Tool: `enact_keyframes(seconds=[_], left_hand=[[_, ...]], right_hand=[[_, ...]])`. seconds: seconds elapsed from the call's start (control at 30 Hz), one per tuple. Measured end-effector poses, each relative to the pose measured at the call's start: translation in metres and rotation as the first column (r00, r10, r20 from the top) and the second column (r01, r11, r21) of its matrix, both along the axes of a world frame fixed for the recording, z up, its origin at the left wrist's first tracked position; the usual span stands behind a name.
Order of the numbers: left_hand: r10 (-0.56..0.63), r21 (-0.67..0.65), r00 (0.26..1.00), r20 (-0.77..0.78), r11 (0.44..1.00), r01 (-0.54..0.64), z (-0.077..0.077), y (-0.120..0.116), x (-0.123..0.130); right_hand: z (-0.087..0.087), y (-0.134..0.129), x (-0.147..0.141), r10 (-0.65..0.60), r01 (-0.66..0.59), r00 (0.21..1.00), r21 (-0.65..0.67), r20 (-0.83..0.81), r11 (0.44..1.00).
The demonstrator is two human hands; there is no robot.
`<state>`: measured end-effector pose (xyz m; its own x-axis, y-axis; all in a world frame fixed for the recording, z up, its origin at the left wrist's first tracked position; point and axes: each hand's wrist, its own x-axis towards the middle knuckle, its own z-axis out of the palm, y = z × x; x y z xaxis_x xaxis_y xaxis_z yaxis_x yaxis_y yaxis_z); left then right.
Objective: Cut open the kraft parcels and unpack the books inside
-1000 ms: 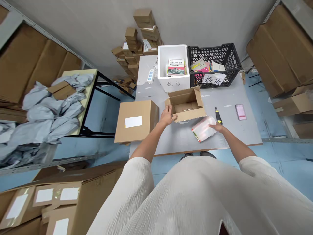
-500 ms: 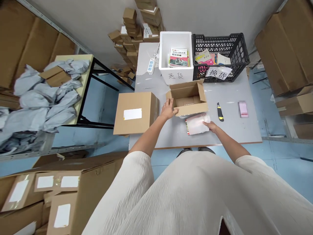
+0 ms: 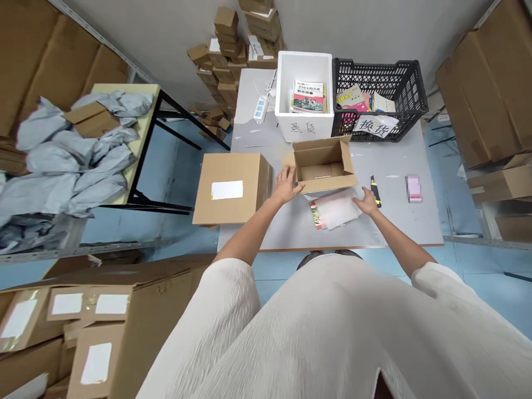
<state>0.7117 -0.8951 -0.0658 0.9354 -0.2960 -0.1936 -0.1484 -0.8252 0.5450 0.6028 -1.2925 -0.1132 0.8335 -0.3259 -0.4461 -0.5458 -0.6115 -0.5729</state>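
An open cardboard box stands on the grey table, its flaps up and its inside showing bare cardboard. My left hand grips its near left corner, thumb over the front wall. Just in front of the box lies a white, thin, paper-like sheet, over what looks like a colourful printed booklet peeking out at the left. At the sheet's right edge is my right hand, fingers apart and nothing held. A black and yellow utility knife lies right beside that hand.
A closed, labelled carton stands at the table's left. Behind are a white bin and a black crate, both with books. A pink phone-like item lies right. Grey parcels cover a side table.
My right hand has let go of the white sheet and booklet and shifted slightly up and right, fingers spreading. The sheet now lies on the table. My left hand stays at the box.
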Motion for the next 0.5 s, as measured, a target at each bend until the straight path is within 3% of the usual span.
enact_keyframes(seconds=[0.13,0.3,0.5], left_hand=[[0.064,-0.022,0.995,0.073,0.998,-0.062,0.007,0.012,-0.001],[0.219,-0.191,0.974,0.061,0.960,-0.204,0.015,0.023,-0.006],[0.082,-0.344,0.996,0.044,0.937,-0.062,0.018,0.010,-0.025]], right_hand=[[0.015,-0.008,0.031,0.081,-0.112,0.972,0.132,0.219,0.985],[0.029,-0.001,0.061,0.091,-0.158,0.949,0.206,0.301,0.966],[0.040,0.012,0.082,0.063,-0.123,0.954,0.188,0.294,0.975]])
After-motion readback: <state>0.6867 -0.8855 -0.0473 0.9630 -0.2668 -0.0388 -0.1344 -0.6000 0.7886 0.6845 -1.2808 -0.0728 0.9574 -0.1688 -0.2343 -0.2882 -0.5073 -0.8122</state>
